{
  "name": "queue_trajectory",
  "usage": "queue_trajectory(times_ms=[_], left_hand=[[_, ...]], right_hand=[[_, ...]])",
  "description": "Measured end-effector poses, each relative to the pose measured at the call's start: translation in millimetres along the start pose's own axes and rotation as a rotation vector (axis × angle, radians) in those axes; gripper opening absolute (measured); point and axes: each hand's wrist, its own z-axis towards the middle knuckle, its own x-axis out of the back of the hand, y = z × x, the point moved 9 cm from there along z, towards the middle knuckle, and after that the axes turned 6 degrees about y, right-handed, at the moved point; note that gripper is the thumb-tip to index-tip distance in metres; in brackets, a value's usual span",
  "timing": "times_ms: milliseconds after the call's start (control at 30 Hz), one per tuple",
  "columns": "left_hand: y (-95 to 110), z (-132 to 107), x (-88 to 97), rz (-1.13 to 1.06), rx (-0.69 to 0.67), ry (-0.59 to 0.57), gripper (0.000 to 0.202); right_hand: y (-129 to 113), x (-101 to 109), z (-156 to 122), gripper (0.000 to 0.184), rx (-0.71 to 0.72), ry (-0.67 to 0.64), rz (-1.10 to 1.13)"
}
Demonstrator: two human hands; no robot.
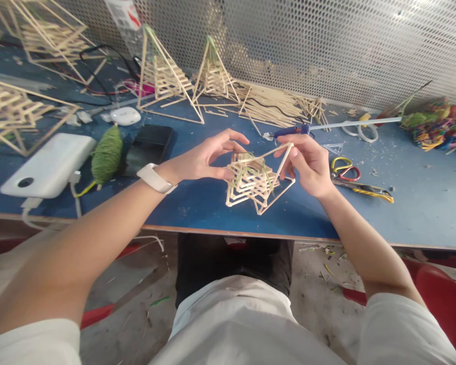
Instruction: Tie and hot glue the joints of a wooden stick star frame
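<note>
A small pyramid frame of pale wooden sticks (pixel 253 182), with stacked square layers and green thread, is held between my hands above the blue table. My left hand (pixel 213 157) is curled at its left side, with the thumb against the stacked layers and the other fingers arched behind. My right hand (pixel 306 162) pinches a stick of the frame near its upper right corner. Just behind my right hand lies a blue hot glue gun (pixel 292 131) with a white glue stick in its rear.
Finished-looking stick pyramids (pixel 163 76) stand at the back left, beside loose sticks (pixel 269 105). Green yarn (pixel 107 154), a white power bank (pixel 49 165) and a black box (pixel 150 147) lie left. Scissors (pixel 344 168) and a yellow cutter (pixel 368 190) lie right, near colourful yarn (pixel 437 124).
</note>
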Motion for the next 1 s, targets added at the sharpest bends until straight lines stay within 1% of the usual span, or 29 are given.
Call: queue_trajectory(times_ms=[167, 267, 367, 467, 567, 800, 900, 1000], left_hand=[[1.1, -0.4, 3.3, -0.049, 0.007, 0.003, 0.086], [-1.4, -0.4, 6.6, -0.118, 0.034, 0.011, 0.089], [-7.7, -1.2, 14.4, -0.215, 0.079, 0.061, 0.092], [-13.3, -2.5, 23.7, -0.285, 0.1, 0.125, 0.096], [-16.2, -2.8, 30.8, -0.294, 0.092, 0.172, 0.1], [-18.2, -0.7, 42.7, -0.298, 0.039, 0.28, 0.1], [-17.1, -1.1, 44.2, -0.278, 0.027, 0.287, 0.097], [-18.3, -1.8, 43.8, -0.226, 0.049, 0.28, 0.096]], right_hand=[[-2.2, 2.3, 0.9, 0.034, 0.014, 0.019, 0.005], [-1.6, 6.7, 2.3, 0.037, 0.012, 0.037, -0.005], [-0.6, 12.1, 4.5, 0.039, 0.013, 0.057, -0.008], [-0.2, 16.5, 6.6, 0.037, 0.023, 0.077, 0.007], [1.3, 19.0, 7.8, 0.036, 0.021, 0.096, 0.018], [5.5, 22.8, 9.5, 0.036, 0.002, 0.124, 0.032], [7.6, 26.0, 8.8, 0.038, -0.019, 0.146, 0.023], [10.5, 29.6, 7.7, 0.043, -0.061, 0.179, -0.001]])
